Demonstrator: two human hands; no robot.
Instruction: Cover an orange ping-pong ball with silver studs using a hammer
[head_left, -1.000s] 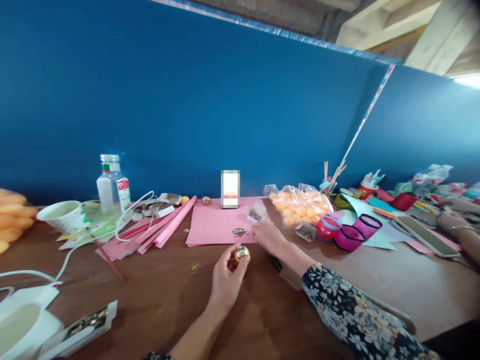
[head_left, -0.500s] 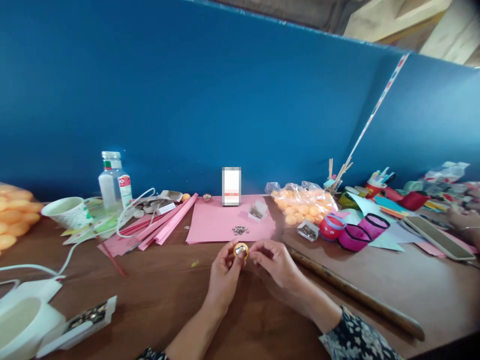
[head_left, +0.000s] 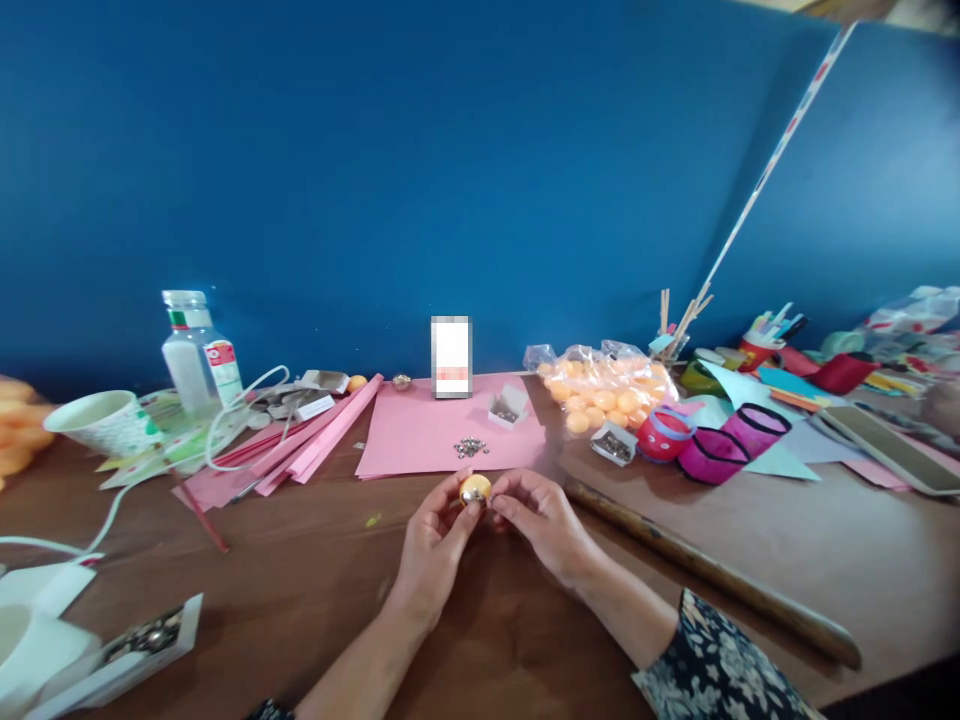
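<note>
We pinch a small orange ball in our left hand near the pink paper; our right hand fingertips press at its side. Some shiny studs already sit on it; loose studs remain.

A cluttered wooden table against a blue wall: pink paper sheet at the far edge, plastic bottle and paper cup far left, bag of orange balls far right.

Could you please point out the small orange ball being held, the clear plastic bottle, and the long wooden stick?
small orange ball (head_left: 475, 489), head view, its top.
clear plastic bottle (head_left: 192, 352), head view, its body.
long wooden stick (head_left: 712, 574), head view, mid-shaft.
</note>
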